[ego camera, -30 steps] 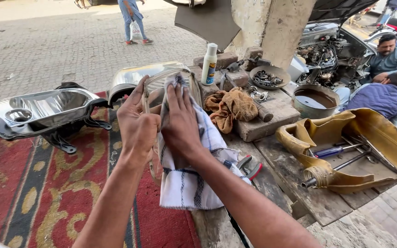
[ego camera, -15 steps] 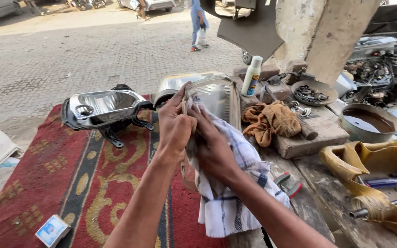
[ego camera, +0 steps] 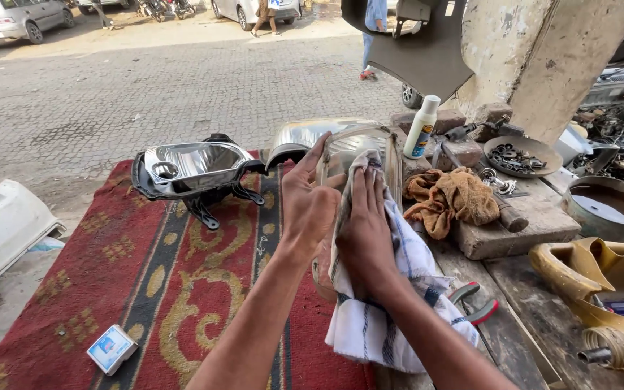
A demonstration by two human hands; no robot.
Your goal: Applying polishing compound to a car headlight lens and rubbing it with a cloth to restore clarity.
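The left hand [ego camera: 310, 204] grips the edge of the clear headlight lens [ego camera: 359, 155], fingers curled around it, while the right hand [ego camera: 365, 235] presses flat, fingers together, on the white striped cloth [ego camera: 391, 303] against the lens. Since the earlier frame both hands sit slightly lower and the view has swung left. The lens stands at the red patterned rug [ego camera: 160, 289]'s far right edge, beside the chrome reflector housing [ego camera: 193, 170]. Beyond lies a paved street [ego camera: 182, 79].
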